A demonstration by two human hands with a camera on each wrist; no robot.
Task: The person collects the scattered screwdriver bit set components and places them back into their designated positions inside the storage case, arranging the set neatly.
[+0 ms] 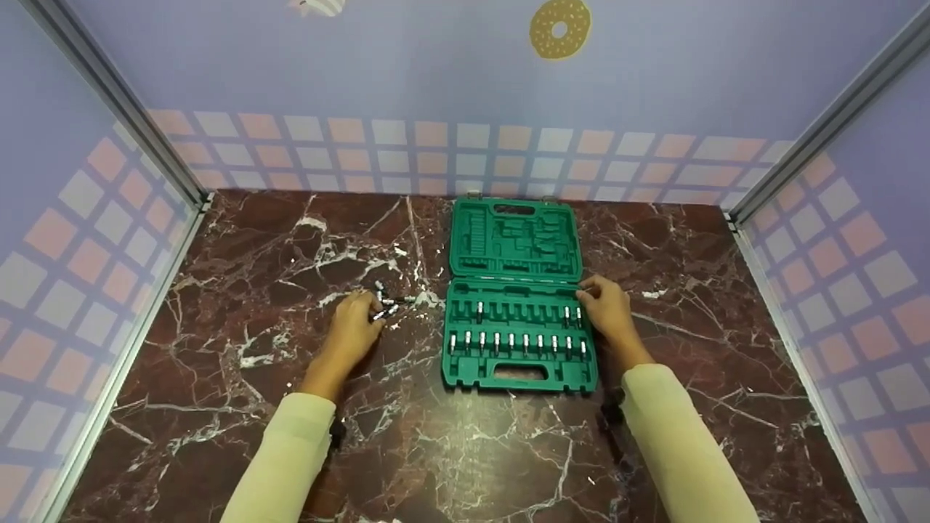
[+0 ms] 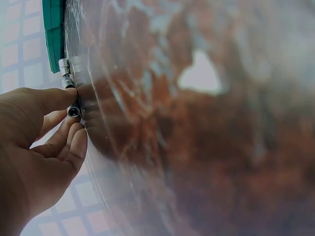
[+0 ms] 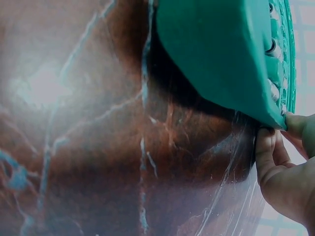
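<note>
Here, your left hand [image 1: 353, 325]: thumb and fingertips pinch a loose socket [image 2: 74, 112], left of the case [image 1: 471, 372].
Your right hand [image 1: 609, 309]: thumb and fingers clamp the case's right edge.
Case: open on the tabletop [image 1: 407, 443].

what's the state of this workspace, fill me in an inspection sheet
Surface: dark red marble-look tabletop with white veins; glare in front of the case.
Job's things: green case open; ten sockets in the near row, three in the far row; loose metal pieces lie to its left.
Clutter: nothing seen.
Grips: left grip pinches one loose piece; right grip holds the case's right edge.
Cables: nothing seen clearly.
Surroundings: purple walls patterned with pink and white squares.
</note>
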